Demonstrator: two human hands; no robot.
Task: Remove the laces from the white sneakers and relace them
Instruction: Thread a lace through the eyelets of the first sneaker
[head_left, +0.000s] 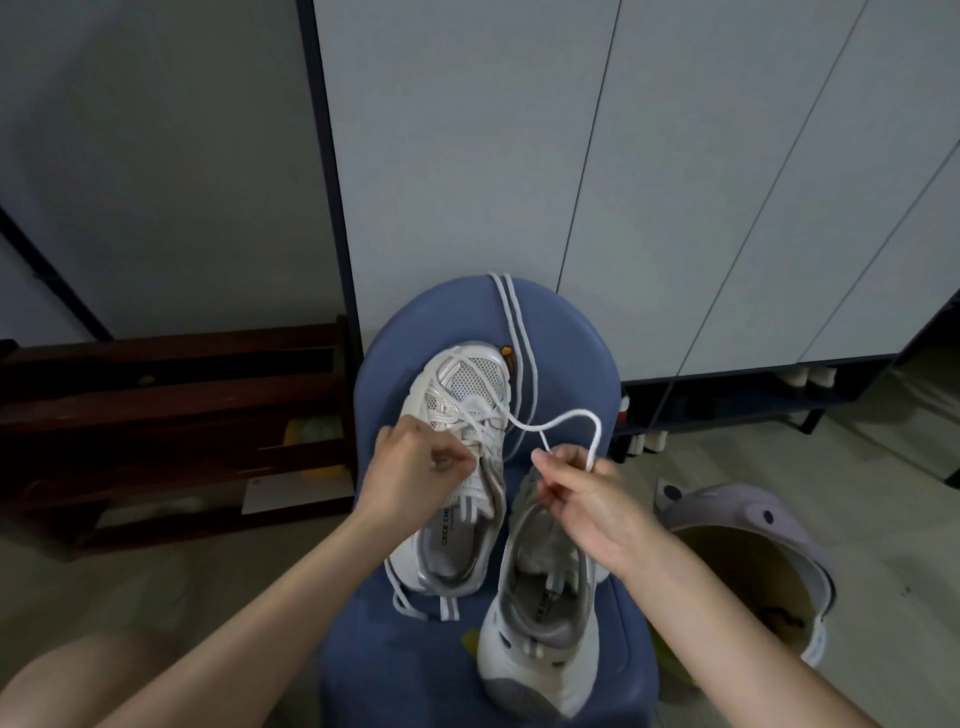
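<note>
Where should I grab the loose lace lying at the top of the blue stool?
Pinch the loose lace on its doubled straight run, coming from above. It lies flat on the blue stool there, clear of the sneaker and both hands.

You see the white mesh-and-leatherette sneaker (457, 415) with a woven cloth lace (571, 415); the blue padded stool (571, 353) looks smooth and matt; the dark wooden rack (171, 395) shows a dull sheen; the grey cabinet panels (519, 156) look flat, matt.
</note>
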